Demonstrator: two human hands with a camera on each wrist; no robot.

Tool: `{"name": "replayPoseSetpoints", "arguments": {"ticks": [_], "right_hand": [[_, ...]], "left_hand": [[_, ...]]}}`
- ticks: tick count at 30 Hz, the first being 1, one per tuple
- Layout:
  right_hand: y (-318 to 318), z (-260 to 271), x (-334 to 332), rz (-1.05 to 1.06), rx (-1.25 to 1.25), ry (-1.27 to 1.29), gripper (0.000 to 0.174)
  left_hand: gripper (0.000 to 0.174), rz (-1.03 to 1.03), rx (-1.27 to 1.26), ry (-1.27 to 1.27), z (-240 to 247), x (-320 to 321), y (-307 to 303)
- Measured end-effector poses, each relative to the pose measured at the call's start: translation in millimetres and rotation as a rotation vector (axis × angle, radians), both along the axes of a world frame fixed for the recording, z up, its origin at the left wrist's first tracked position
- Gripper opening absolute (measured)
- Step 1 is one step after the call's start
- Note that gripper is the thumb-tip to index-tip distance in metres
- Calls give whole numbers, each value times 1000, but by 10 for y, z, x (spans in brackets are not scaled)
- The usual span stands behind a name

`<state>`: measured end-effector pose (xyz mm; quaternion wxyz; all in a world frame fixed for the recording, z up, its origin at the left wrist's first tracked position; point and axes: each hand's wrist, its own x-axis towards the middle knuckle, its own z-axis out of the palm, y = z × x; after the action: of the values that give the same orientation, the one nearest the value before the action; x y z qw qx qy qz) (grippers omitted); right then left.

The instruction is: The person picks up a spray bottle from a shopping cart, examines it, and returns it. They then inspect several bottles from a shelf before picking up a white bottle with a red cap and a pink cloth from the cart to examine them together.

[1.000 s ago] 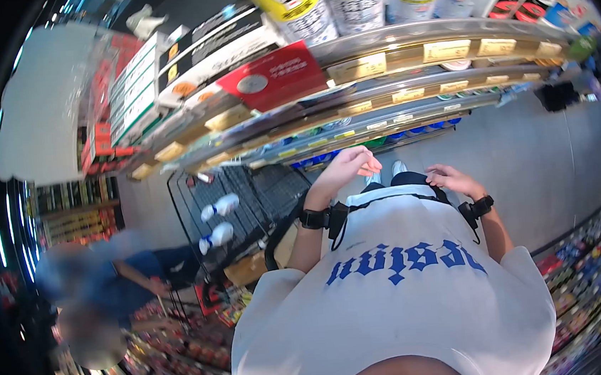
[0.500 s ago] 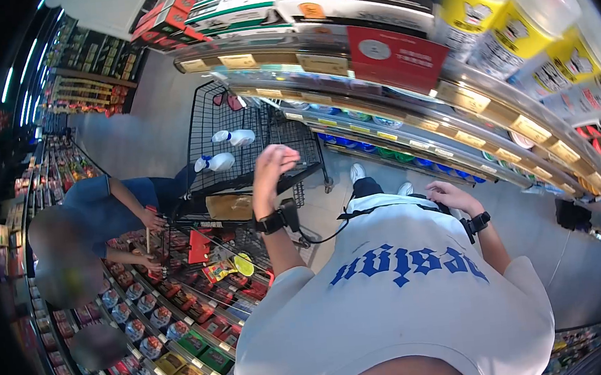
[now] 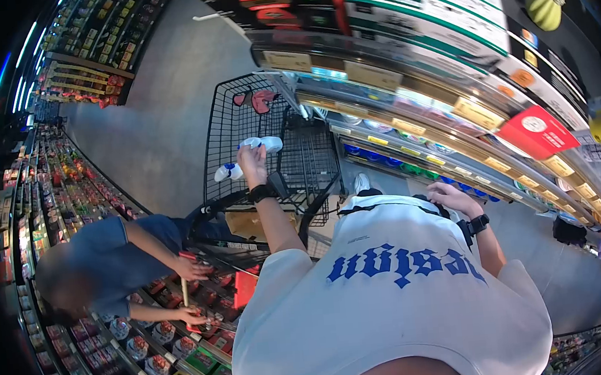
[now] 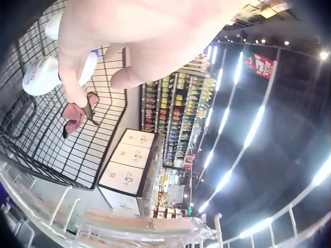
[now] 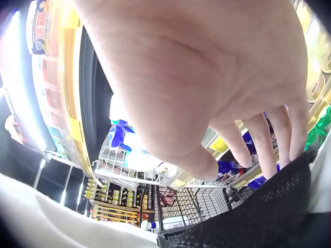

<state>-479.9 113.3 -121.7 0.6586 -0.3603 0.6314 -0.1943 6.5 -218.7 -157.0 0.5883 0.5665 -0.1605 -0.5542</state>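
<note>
My left hand reaches over a black wire shopping cart, fingers loosely extended, and overlaps the white bottles there. One white bottle with blue parts lies just beyond the fingertips; another lies beside the hand. In the left wrist view, a bottle is partly hidden behind the fingers, and the hand appears to grip nothing. Farther along the cart lies a pink and dark item. My right hand hangs relaxed by my waist, holding nothing, near the shelf side.
Store shelving with boxes and a red sign runs along the right. Another person stands at the left with hands near the cart's handle end. Low displays of packaged goods line that side. A cardboard box sits low under the cart.
The head view has turned left, bringing the cart nearer the middle. My left hand has moved from near my waist out over the cart by the bottles. The right hand stays by the waist.
</note>
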Motion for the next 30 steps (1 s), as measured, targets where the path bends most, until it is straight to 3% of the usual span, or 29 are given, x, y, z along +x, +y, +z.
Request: {"name": "replayPoseSetpoints", "arguments": {"ticks": [5, 7, 10, 13, 17, 20, 24, 26, 27, 29, 30], "right_hand": [[-263, 166, 410, -67, 66, 57, 42], [-316, 226, 489, -85, 102, 76, 42], [-357, 267, 538, -49, 125, 88, 43], [-352, 227, 539, -64, 137, 80, 44], [-439, 226, 565, -62, 148, 87, 45], [-504, 258, 619, -48, 103, 79, 45], [-589, 424, 683, -32, 129, 125, 44], [-617, 437, 678, -9, 129, 145, 43], [-620, 423, 658, -16, 110, 144, 42], [-626, 390, 624, -17, 95, 142, 42], [-633, 365, 608, 2, 60, 161, 41]], "left_hand": [[45, 108, 175, 125, -793, 339, -494], [47, 107, 300, 467, -1120, 582, -648], [56, 53, 307, 558, -1460, 736, -703], [57, 35, 234, 473, -990, 445, -550], [54, 44, 113, 487, -1050, 466, -545], [53, 77, 129, 620, -929, 450, -503], [54, 15, 232, 536, -857, 459, -494], [51, -91, 252, 255, -628, 279, -445], [51, -90, 253, 255, -480, 216, -406], [32, -300, 171, -64, -85, 105, -284], [30, -307, 140, -159, 88, 20, -229]]}}
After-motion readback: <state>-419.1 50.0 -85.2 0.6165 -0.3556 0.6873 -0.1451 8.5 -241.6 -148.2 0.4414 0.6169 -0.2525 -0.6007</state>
